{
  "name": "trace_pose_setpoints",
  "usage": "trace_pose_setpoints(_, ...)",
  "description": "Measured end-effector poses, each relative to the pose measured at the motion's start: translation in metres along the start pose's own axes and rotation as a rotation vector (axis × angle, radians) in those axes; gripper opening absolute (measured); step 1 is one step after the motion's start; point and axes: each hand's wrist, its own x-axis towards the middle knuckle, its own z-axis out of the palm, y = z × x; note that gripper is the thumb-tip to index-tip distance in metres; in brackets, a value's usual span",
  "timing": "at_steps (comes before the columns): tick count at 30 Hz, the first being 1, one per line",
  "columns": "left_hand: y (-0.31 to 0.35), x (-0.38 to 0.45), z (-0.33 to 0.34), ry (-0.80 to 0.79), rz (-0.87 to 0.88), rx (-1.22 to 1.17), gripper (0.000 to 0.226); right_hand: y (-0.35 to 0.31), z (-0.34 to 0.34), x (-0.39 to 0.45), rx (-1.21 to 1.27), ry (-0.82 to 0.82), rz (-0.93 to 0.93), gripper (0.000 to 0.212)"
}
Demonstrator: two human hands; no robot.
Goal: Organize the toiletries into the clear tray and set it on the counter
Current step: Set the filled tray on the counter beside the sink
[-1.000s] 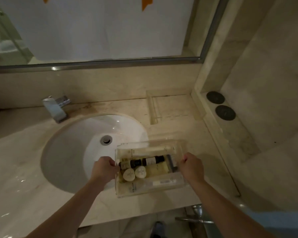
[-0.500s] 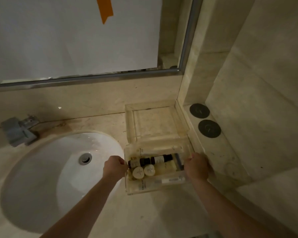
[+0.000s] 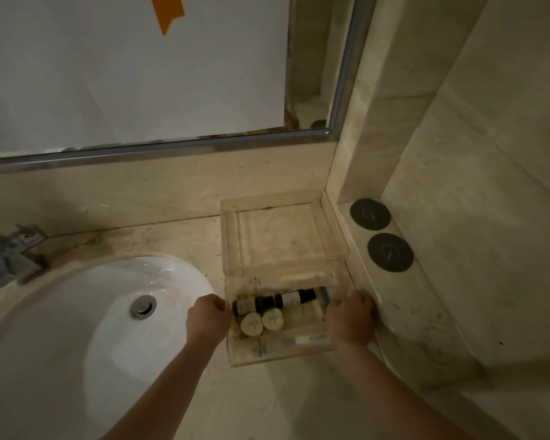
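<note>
A clear tray [image 3: 277,357] filled with toiletries sits low over the marble counter [image 3: 188,239], right of the sink. Inside lie two dark bottles [image 3: 253,304], two round white caps [image 3: 261,322] and pale tubes along its front and back walls. My left hand [image 3: 208,319] grips the tray's left wall. My right hand [image 3: 350,319] grips its right wall, close to the raised ledge. I cannot tell whether the tray's bottom touches the counter.
A second, empty clear tray [image 3: 232,236] sits directly behind, against the back wall. White sink [image 3: 77,312] with drain and a faucet [image 3: 10,258] lie left. A raised marble ledge at right carries two black round discs [image 3: 370,214]. A mirror hangs above.
Both hands have carried the filled tray from the counter's front edge backward and rightward, until it sits just in front of the empty tray. The camera has swung right.
</note>
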Motion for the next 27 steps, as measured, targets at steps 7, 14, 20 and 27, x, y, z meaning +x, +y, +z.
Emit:
trace_pose_setpoints(7,0.025,0.009,-0.004,0.053,0.066,0.015,0.032,-0.010,0.000,-0.003,0.036,0.124,-0.006,0.040)
trace_pose_setpoints(14,0.017,0.022,0.000,0.036,0.004,-0.081,0.022,-0.034,-0.004,0.018,0.193,0.025,-0.134,0.023)
trace_pose_setpoints(20,0.013,0.028,0.003,-0.011,-0.063,-0.115,0.019,-0.034,-0.017,0.021,0.257,-0.035,-0.112,0.014)
trace_pose_setpoints(27,0.005,0.013,0.006,-0.304,-0.324,-0.163,0.045,-0.020,-0.008,-0.008,0.624,-0.032,0.260,0.057)
